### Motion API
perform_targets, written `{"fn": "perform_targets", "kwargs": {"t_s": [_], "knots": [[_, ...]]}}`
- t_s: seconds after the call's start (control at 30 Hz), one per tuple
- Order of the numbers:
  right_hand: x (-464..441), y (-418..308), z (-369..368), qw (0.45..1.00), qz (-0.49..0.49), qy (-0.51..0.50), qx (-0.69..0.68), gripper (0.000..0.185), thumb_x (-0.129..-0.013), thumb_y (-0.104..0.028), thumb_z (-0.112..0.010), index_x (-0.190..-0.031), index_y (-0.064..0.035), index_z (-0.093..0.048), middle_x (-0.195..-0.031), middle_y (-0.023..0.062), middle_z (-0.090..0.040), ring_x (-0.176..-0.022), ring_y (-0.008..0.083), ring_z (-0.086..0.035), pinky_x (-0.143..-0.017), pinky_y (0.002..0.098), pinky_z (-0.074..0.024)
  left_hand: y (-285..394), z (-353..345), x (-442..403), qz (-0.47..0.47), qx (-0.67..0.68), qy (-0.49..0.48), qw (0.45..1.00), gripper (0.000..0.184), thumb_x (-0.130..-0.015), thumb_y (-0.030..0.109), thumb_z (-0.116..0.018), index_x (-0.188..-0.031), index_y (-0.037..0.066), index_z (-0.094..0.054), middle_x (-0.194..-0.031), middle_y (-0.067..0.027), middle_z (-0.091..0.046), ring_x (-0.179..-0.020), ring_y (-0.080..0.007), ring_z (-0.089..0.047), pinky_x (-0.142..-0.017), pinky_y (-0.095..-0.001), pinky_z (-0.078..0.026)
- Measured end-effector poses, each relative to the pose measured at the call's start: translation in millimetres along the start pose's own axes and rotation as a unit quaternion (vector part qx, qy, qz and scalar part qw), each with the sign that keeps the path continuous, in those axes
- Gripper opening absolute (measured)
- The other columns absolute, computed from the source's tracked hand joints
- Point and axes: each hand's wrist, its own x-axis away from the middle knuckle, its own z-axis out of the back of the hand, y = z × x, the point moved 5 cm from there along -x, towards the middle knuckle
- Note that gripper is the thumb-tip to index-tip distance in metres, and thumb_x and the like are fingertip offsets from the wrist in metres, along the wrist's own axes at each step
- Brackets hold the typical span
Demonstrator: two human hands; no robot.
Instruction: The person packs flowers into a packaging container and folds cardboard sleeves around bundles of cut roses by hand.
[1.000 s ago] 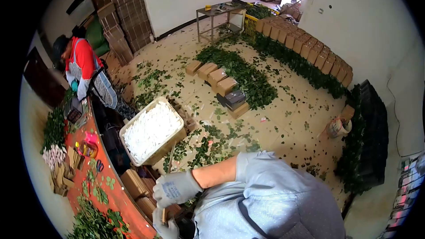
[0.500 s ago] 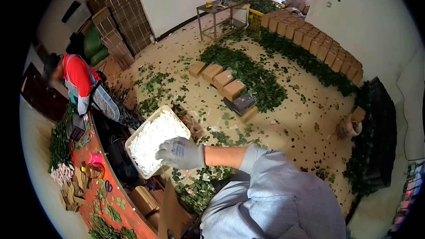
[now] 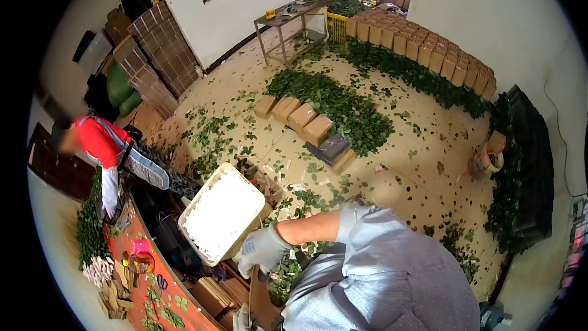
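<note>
My right hand (image 3: 263, 250), in a grey glove, is at the near corner of a white tub (image 3: 264, 199) filled with small white pieces (image 3: 223, 214). Its fingers are bent together at the upper edge of a brown cardboard piece (image 3: 262, 297); what they hold, if anything, is hidden. Low in the view, part of my gloved left hand (image 3: 241, 317) shows against the side of that cardboard, its fingers mostly out of sight. Folded brown cardboard (image 3: 211, 297) lies beside it, under the red table's edge.
A red table (image 3: 135, 233) at left bears scissors (image 3: 162, 282), a pink item (image 3: 140, 246) and cut leaves. Across it leans a person in red (image 3: 98, 141). Brown packages (image 3: 302, 116) and leafy piles (image 3: 343, 104) lie on the floor; a bucket (image 3: 487, 160) stands at right.
My right hand has left the white pieces in the tub and come down toward me to the cardboard. My left hand has come into view below. The person in red has reached further over the table.
</note>
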Motion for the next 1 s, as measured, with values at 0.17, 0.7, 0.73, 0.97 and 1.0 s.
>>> {"fn": "perform_targets", "kwargs": {"t_s": [0.17, 0.7, 0.73, 0.97, 1.0], "knots": [[4.5, 8.7, -5.7, 0.991, -0.030, 0.092, 0.092, 0.027, -0.079, -0.016, -0.072, -0.105, -0.0120, -0.071, -0.099, 0.0107, -0.068, -0.096, 0.0309, -0.066, -0.082, 0.0422, -0.0523, -2.2, 10.4, 15.4, -0.033, 0.055, 0.028, 0.998, 0.039, -0.095, 0.025, -0.061, -0.125, 0.000, -0.067, -0.104, -0.0157, -0.069, -0.087, -0.0304, -0.066, -0.079, -0.0399, -0.054], [52.9, -46.6, 79.8, 0.820, -0.025, 0.567, 0.079, 0.025, -0.080, 0.000, -0.063, -0.103, -0.0076, -0.068, -0.106, 0.0122, -0.068, -0.101, 0.0326, -0.066, -0.087, 0.0405, -0.0549, -186.8, -13.2, 163.6, 0.285, 0.045, -0.110, 0.951, 0.035, -0.089, 0.001, -0.070, -0.123, -0.002, -0.063, -0.096, -0.0085, -0.069, -0.086, -0.0167, -0.063, -0.080, -0.0322, -0.053], [36.9, -28.6, 68.9, 0.836, -0.004, 0.537, 0.110, 0.024, -0.080, 0.000, -0.065, -0.102, -0.0096, -0.068, -0.106, 0.0101, -0.068, -0.099, 0.0319, -0.067, -0.085, 0.0407, -0.0555, -188.7, -15.0, 160.3, 0.282, 0.043, -0.086, 0.954, 0.034, -0.089, 0.002, -0.069, -0.122, -0.002, -0.064, -0.096, -0.0086, -0.069, -0.086, -0.0169, -0.063, -0.080, -0.0324, -0.053], [-37.3, -27.3, 47.3, 0.884, 0.062, 0.439, 0.147, 0.027, -0.080, -0.005, -0.063, -0.105, -0.0134, -0.066, -0.097, 0.0078, -0.064, -0.096, 0.0293, -0.065, -0.080, 0.0413, -0.0555, -167.0, -2.4, 102.2, 0.258, 0.029, 0.022, 0.965, 0.028, -0.090, 0.007, -0.068, -0.116, -0.002, -0.065, -0.093, -0.0096, -0.069, -0.083, -0.0186, -0.064, -0.078, -0.0338, -0.053], [-48.6, -22.6, 46.6, 0.894, 0.062, 0.421, 0.141, 0.026, -0.079, -0.006, -0.064, -0.104, -0.0136, -0.066, -0.097, 0.0079, -0.063, -0.096, 0.0291, -0.064, -0.080, 0.0418, -0.0553, -164.7, 0.7, 94.6, 0.253, 0.024, 0.032, 0.967, 0.028, -0.090, 0.007, -0.068, -0.116, -0.002, -0.065, -0.092, -0.0097, -0.069, -0.083, -0.0188, -0.064, -0.078, -0.0340, -0.053]]}}
